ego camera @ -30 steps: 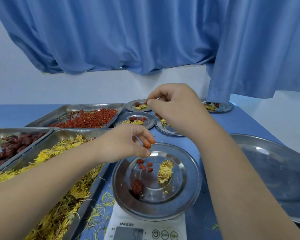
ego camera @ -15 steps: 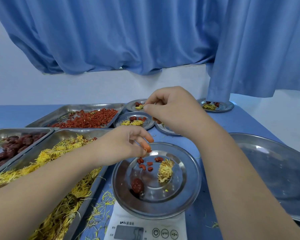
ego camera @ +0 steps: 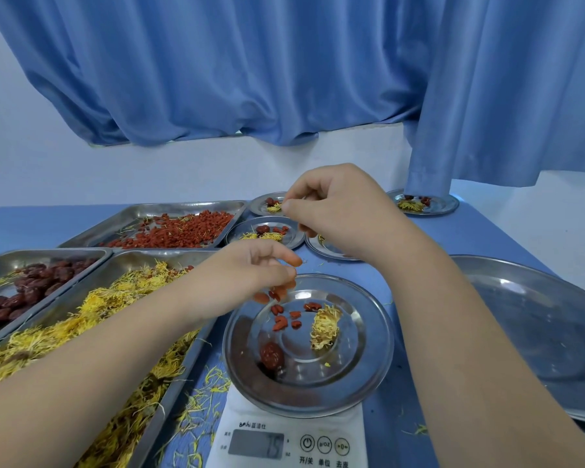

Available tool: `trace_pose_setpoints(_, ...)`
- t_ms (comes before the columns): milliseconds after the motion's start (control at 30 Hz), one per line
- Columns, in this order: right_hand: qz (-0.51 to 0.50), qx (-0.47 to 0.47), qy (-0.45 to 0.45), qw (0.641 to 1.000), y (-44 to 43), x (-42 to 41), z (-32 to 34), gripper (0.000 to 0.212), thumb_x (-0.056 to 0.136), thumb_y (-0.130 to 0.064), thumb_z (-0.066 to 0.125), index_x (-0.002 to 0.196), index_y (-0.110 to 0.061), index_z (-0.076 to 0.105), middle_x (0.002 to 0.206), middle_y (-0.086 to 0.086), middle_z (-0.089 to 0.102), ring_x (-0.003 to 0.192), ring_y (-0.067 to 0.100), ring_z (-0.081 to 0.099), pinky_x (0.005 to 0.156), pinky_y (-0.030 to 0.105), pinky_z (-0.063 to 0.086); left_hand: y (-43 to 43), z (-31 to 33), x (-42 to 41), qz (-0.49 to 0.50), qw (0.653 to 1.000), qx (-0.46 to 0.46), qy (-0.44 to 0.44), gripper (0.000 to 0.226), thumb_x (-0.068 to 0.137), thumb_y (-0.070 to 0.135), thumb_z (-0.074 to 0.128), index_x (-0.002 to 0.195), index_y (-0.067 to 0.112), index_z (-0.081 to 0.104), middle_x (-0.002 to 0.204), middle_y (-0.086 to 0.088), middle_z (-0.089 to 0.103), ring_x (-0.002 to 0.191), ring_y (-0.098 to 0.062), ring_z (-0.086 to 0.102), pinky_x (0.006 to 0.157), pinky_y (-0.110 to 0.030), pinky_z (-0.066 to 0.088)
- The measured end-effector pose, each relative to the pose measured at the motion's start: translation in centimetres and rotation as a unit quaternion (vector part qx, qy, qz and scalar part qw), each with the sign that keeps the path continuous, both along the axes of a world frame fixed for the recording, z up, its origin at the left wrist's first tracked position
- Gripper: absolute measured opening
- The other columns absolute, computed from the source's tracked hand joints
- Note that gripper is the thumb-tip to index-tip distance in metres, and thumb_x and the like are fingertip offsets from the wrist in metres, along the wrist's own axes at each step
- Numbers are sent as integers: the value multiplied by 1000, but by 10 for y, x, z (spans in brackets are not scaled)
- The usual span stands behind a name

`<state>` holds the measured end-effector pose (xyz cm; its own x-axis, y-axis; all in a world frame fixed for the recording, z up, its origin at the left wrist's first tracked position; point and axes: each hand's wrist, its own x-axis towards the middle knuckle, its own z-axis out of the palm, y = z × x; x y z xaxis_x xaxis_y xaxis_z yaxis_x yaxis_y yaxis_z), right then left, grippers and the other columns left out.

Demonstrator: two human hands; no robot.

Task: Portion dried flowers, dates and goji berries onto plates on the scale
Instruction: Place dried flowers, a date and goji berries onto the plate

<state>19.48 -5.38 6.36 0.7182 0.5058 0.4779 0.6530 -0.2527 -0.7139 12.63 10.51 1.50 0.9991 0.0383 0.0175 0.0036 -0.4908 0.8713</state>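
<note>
A round steel plate (ego camera: 365,359) sits on the white scale (ego camera: 284,440). On it lie one dark date (ego camera: 271,355), a clump of yellow dried flowers (ego camera: 325,327) and several goji berries (ego camera: 286,317). My left hand (ego camera: 247,275) hovers over the plate's far left rim, fingers curled around more goji berries, some showing under the fingertips. My right hand (ego camera: 338,211) is raised behind the plate with fingers curled; what it holds is hidden.
Trays at left hold goji berries (ego camera: 169,233), dates (ego camera: 24,292) and dried flowers (ego camera: 92,319). Three small filled plates (ego camera: 264,233) stand behind, another at the back right (ego camera: 426,204). Large steel platters (ego camera: 537,329) lie at right. Loose petals litter the blue table.
More goji berries now lie on the plate. My left hand has loosened slightly and berries are dropping from it. My right hand stayed raised, shifting little.
</note>
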Motion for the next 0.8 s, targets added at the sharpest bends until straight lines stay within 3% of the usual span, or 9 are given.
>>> trace_pose_setpoints(167, -3, 2, 1, 1000, -1, 1, 0, 11, 82, -22, 65, 72, -23, 71, 51, -16, 57, 54, 0, 54, 53, 18, 40, 0, -3, -1, -3, 998, -63, 7, 38, 86, -13, 55, 107, 17, 67, 92, -5, 73, 78, -20, 70, 79, -36, 59)
trace_pose_setpoints(433, -2, 3, -13, 1000, -1, -1, 2, 12, 82, -23, 66, 71, -23, 70, 59, -10, 61, 62, 8, 62, 60, 24, 48, -6, -5, -4, 14, 999, -1, -41, 47, 82, -24, 45, 94, 14, 70, 93, -7, 70, 76, -18, 70, 72, -29, 59)
trace_pose_setpoints(667, 2, 6, -16, 1000, -1, 0, 2, 12, 83, -23, 66, 71, -23, 70, 59, -13, 58, 65, 8, 61, 65, 25, 49, -7, -7, -4, 9, 997, 46, -54, 45, 78, -19, 60, 90, 23, 72, 92, 2, 71, 74, -12, 69, 79, -34, 59)
trace_pose_setpoints(800, 4, 5, -15, 1000, -1, -1, 2, 13, 83, -23, 66, 71, -23, 69, 59, -12, 59, 64, 7, 61, 64, 25, 51, -7, -8, -6, 2, 994, 91, -63, 45, 77, -5, 71, 88, 39, 72, 93, 12, 69, 69, -4, 60, 69, -23, 54)
